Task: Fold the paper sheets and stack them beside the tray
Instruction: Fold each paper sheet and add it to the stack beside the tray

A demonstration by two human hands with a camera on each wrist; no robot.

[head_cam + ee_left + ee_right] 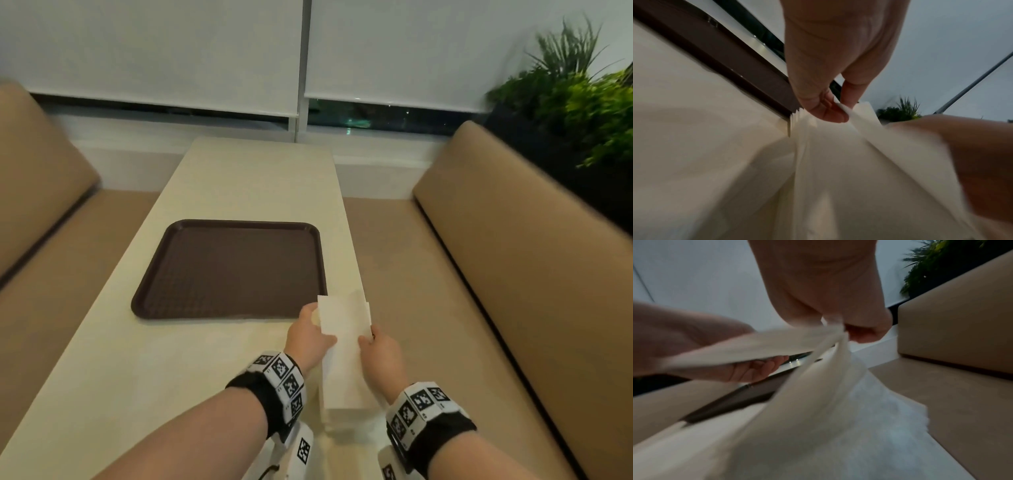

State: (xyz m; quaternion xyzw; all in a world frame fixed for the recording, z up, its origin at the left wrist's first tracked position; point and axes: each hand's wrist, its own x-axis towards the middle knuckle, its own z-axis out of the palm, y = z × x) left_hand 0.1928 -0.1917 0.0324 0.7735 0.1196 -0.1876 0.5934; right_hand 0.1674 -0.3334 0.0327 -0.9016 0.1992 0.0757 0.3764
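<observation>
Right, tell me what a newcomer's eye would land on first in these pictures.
First, the two hands at the table's near right edge: the left hand and the right hand both pinch a pale paper sheet lifted over a stack of paper. Next, the empty dark brown tray lying mid-table, just left of the paper. Tan bench seats flank the table, with a green plant at the far right.

In the head view our left hand (310,337) and right hand (378,349) cover parts of the top paper sheet (344,317), so its near end is hidden. The paper stack (346,397) is partly masked by our wrists. Both wrist views are smeared; the sheet's fold looks doubled, perhaps. The tray (719,53) is cut off by the frame edge there.
</observation>
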